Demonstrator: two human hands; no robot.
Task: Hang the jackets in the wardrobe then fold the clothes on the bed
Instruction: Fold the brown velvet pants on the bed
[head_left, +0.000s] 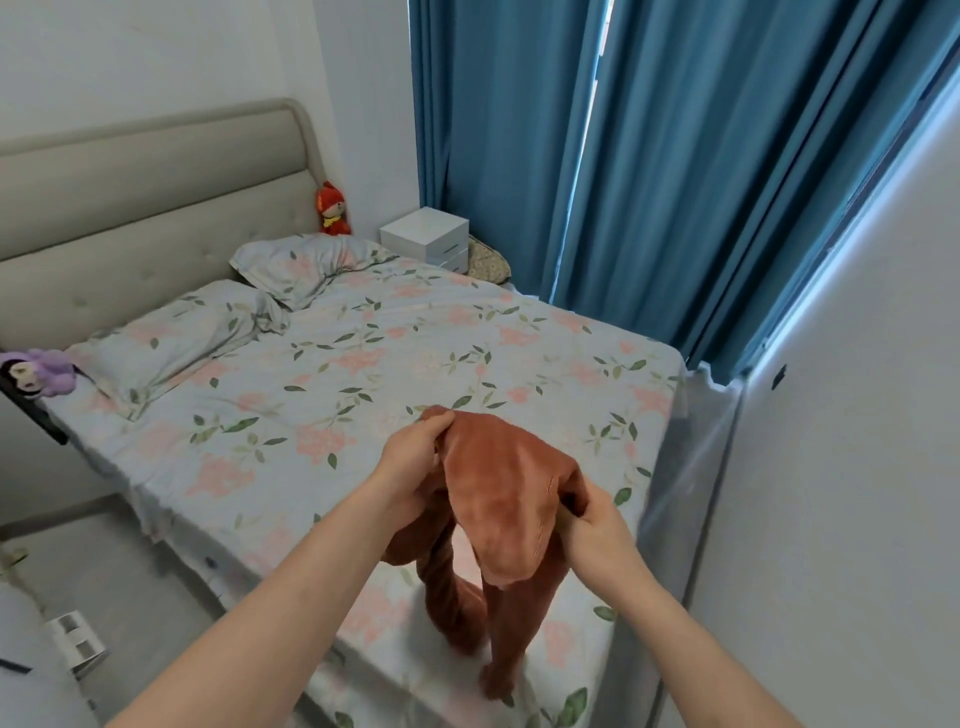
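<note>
Rust-brown ribbed fabric was the only garment in view: a pair of trousers (488, 525) held up over the near corner of the bed (363, 364), its waist end draped between the two hands and its two legs hanging down until their ends touched the sheet close to the bed's foot edge. The left hand (410, 462) gripped one side of the waistband with fingers curled round a bunch of cloth; the right hand (597, 525) pinched the other side between thumb and fingers, just nearer the bed's foot.

As a judgement, the jacket half of the task looked finished or at least set aside: no jacket lay anywhere on the bed, and the wardrobe itself was out of view, so whether anything hung there could not be told. The folding half seemed under way. No folded pile showed on the sheet, so how many clothes had been dealt with could not be read. The trousers were not yet folded; the legs hung apart and slightly twisted, so they probably needed to be laid flat on the bed and brought together before any fold.

At the head of the bed lay two pillows (208, 332) in the same floral print, a red soft toy (332, 210) against the headboard, and a purple soft toy (36, 371) at the bed's far side edge.
</note>
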